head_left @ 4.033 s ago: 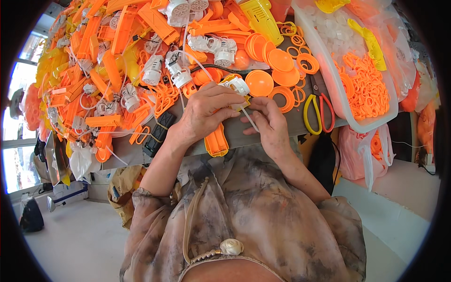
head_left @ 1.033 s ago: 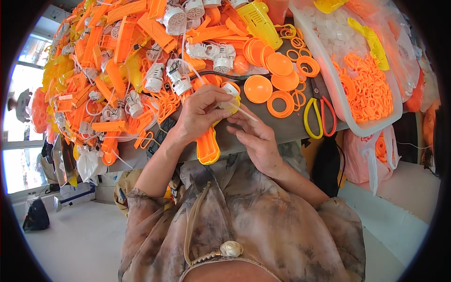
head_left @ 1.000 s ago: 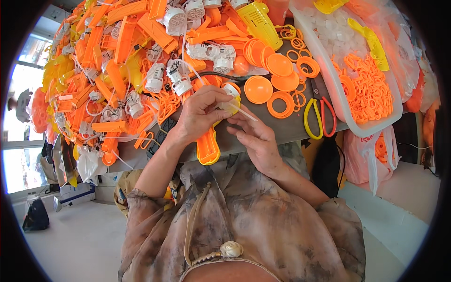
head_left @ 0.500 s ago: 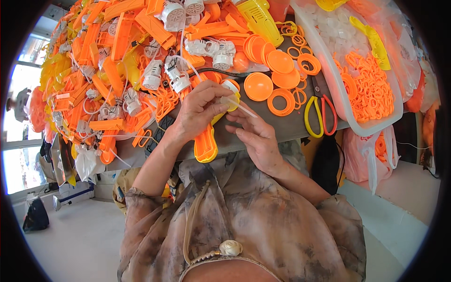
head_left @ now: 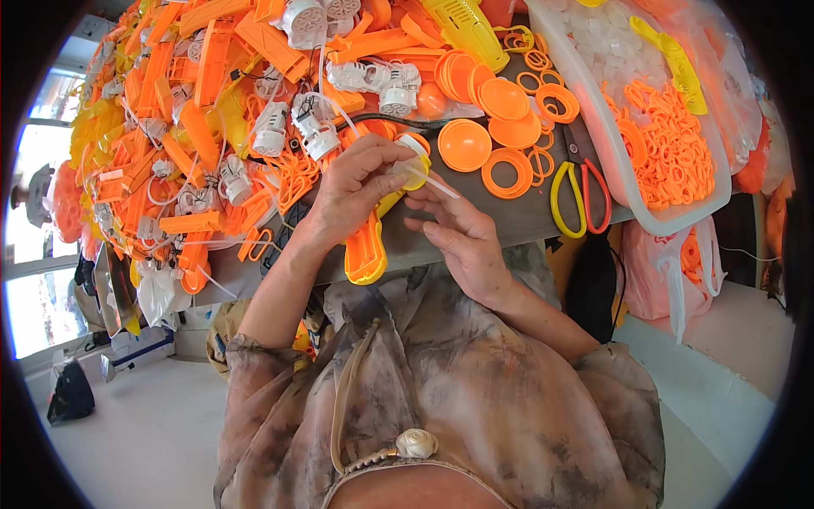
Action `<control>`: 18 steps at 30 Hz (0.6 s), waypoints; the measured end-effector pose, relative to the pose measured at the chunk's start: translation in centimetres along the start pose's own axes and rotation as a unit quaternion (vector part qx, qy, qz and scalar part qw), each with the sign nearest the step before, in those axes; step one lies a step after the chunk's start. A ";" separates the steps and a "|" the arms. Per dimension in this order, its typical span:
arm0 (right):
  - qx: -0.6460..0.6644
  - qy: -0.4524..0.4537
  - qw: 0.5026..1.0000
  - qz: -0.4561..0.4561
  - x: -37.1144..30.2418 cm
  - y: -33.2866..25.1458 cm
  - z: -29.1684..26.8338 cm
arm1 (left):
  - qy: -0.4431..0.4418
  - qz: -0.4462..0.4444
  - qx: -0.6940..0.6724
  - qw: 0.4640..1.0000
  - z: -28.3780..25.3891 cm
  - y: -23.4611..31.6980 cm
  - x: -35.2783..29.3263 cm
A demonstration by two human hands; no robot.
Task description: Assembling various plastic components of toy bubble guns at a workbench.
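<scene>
- We find the long orange-and-yellow plastic housing (head_left: 366,246) at the table's near edge, beneath the left hand, its yellow head aimed toward one o'clock.
- From that head we see a thin whitish tube (head_left: 443,187) slanting toward four o'clock.
- We record the left hand (head_left: 356,187) closed on the housing, thumb and fingers pinched at its head.
- We note the right hand (head_left: 462,246) at three o'clock, loosely curled, fingertips beside the head and tube; we cannot tell whether they grip.
- Reckoning from the housing, we log a round, shallow orange plastic cap (head_left: 465,145) between one and two o'clock, and a flat orange plastic ring (head_left: 487,174) at two.
- Farther off, between two and three, we see scissors with yellow and red handles (head_left: 572,195), then a translucent plastic bin (head_left: 691,219) containing small orange rings.
- At ten o'clock we observe a heap of orange plastic parts (head_left: 195,127).
</scene>
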State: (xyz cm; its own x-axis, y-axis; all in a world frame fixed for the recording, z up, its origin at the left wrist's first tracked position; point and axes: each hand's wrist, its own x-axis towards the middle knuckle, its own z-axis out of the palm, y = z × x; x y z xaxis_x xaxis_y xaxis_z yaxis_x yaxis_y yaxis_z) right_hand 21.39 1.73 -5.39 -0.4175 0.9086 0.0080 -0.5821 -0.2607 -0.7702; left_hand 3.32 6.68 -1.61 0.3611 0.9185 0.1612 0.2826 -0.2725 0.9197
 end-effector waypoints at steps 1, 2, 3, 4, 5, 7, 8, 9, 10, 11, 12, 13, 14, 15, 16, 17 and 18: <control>0.003 -0.002 1.000 0.004 0.0 0.0 0.0 | -0.002 -0.002 0.000 1.000 0.0 0.0 0.0; 0.006 -0.004 1.000 0.007 0.1 -0.1 0.0 | 0.000 0.001 0.001 1.000 0.0 0.0 0.0; 0.009 -0.002 1.000 0.008 0.1 -0.1 -0.1 | 0.001 0.003 0.003 1.000 0.0 0.0 0.1; 0.008 -0.006 1.000 0.008 0.2 -0.1 -0.1 | -0.002 0.000 0.002 1.000 -0.1 -0.1 0.1; 0.008 -0.010 1.000 0.007 0.2 -0.1 -0.1 | -0.001 -0.012 -0.018 1.000 -0.1 -0.3 0.1; 0.004 -0.017 1.000 0.004 0.4 -0.1 -0.2 | 0.006 -0.032 -0.073 0.997 -0.1 -0.7 0.1; -0.004 -0.027 1.000 -0.001 0.4 -0.1 -0.3 | 0.002 -0.036 -0.073 0.997 -0.2 -0.7 0.1; 0.000 -0.023 1.000 0.000 0.4 0.0 -0.3 | 0.005 -0.052 -0.086 0.995 -0.3 -0.6 0.2; -0.002 -0.028 1.000 0.004 0.5 0.0 -0.3 | 0.009 -0.066 -0.097 0.993 -0.4 -0.5 0.2; -0.004 -0.033 0.999 0.008 0.5 0.0 -0.4 | 0.013 -0.068 -0.115 0.991 -0.3 -0.4 0.2; -0.001 -0.030 1.000 0.008 0.5 0.0 -0.4 | 0.010 -0.071 -0.114 0.991 -0.2 -0.2 0.2; -0.002 -0.035 0.999 0.007 0.6 0.0 -0.5 | 0.015 -0.082 -0.128 0.988 -0.2 0.0 0.2; -0.003 -0.040 0.999 0.005 0.6 0.0 -0.5 | 0.021 -0.093 -0.141 0.985 -0.2 0.0 0.1; -0.001 -0.039 0.999 0.005 0.5 0.0 -0.5 | 0.019 -0.095 -0.140 0.985 -0.2 0.0 0.1; -0.003 -0.038 0.999 0.009 0.5 -0.1 -0.5 | 0.021 -0.098 -0.147 0.984 -0.3 0.0 0.1; -0.004 -0.038 0.999 0.012 0.4 -0.1 -0.5 | 0.023 -0.101 -0.153 0.983 -0.3 0.1 0.0; -0.003 -0.037 0.999 0.012 0.4 -0.1 -0.5 | 0.023 -0.102 -0.152 0.983 -0.2 0.1 0.0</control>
State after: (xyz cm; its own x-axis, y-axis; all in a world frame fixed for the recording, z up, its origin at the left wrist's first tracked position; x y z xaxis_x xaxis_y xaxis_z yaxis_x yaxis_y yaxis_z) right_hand 21.64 2.32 -5.62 -0.4828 0.8750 0.0367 -0.5668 -0.2803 -0.7747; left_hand 3.13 6.77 -1.44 0.2827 0.9588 -0.0289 0.0633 0.0114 0.9979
